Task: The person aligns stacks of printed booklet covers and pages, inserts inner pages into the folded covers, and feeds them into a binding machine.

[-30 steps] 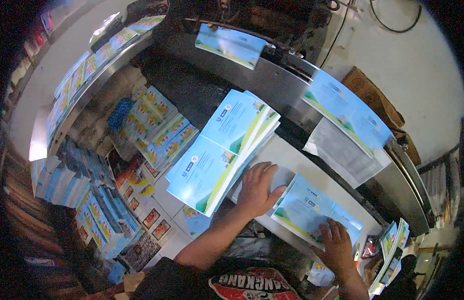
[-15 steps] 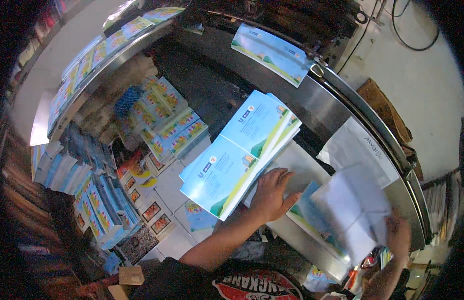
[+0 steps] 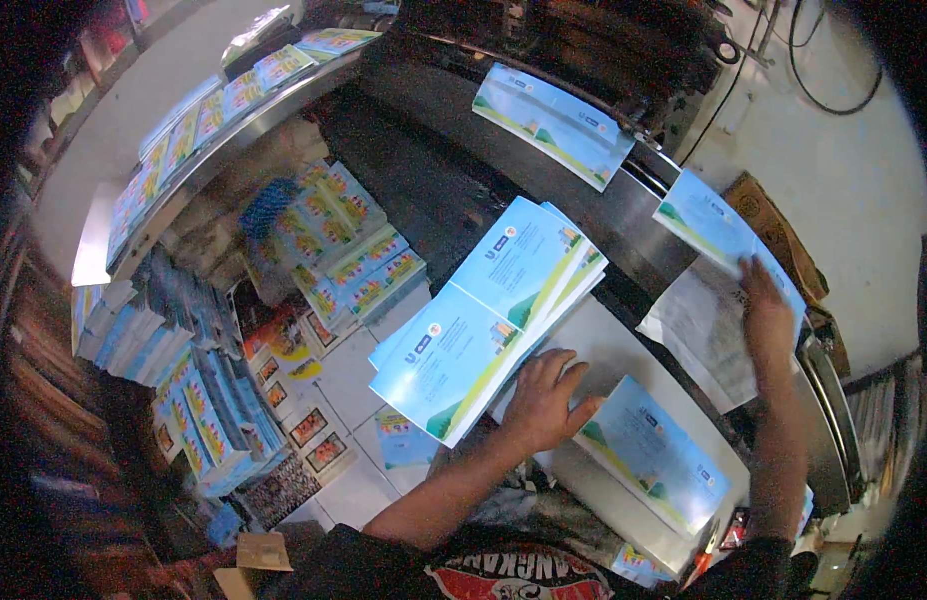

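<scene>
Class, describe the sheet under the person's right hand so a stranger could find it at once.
Start at the curved metal conveyor running across the top. At its right end, the right hand presses a blue printed sheet. Unlike the untouched sheet upstream, it lies over a white sheet.

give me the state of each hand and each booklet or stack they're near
left hand: flat on the white table, empty
right hand: pressing a blue cover sheet on the metal conveyor
fanned stack of blue booklets: closed, untouched
single booklet: closed, flat
</scene>
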{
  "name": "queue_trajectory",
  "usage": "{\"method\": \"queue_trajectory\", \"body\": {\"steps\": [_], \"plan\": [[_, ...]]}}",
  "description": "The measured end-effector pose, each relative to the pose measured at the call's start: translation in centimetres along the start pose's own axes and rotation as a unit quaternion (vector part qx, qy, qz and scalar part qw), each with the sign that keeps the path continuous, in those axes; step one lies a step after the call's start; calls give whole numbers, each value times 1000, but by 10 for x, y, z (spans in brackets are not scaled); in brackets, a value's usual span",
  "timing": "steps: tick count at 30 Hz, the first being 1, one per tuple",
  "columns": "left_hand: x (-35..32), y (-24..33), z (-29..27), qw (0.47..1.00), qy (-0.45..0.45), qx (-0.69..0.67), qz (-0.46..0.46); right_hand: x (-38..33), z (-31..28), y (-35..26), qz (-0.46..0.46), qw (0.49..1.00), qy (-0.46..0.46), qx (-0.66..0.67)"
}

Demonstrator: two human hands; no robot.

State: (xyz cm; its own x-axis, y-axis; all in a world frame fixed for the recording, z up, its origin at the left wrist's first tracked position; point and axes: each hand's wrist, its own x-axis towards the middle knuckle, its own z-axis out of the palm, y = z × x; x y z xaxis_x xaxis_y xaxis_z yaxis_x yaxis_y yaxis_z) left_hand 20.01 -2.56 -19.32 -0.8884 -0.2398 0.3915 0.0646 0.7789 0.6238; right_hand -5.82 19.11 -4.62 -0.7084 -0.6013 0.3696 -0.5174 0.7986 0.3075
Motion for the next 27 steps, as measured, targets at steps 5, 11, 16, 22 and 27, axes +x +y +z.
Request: {"method": "queue_trajectory", "body": {"steps": [5, 11, 16, 22, 27], "plan": [[-8, -1, -5, 999, 25, 28, 10, -98, -14, -45, -8, 981, -155, 121], [-3, 4, -1, 999, 22, 16, 20, -250, -65, -82, -67, 956, -236, 163], [-4, 5, -6, 1000, 19, 7, 13, -269, -62, -82, -72, 947, -246, 194], [-6, -2, 1, 999, 42, -21, 12, -207, -111, -46, 220, 852, -377, 291], [-1, 1, -1, 998, 58, -33, 15, -161, -103, 65, 203, 945, -172, 189]]}}
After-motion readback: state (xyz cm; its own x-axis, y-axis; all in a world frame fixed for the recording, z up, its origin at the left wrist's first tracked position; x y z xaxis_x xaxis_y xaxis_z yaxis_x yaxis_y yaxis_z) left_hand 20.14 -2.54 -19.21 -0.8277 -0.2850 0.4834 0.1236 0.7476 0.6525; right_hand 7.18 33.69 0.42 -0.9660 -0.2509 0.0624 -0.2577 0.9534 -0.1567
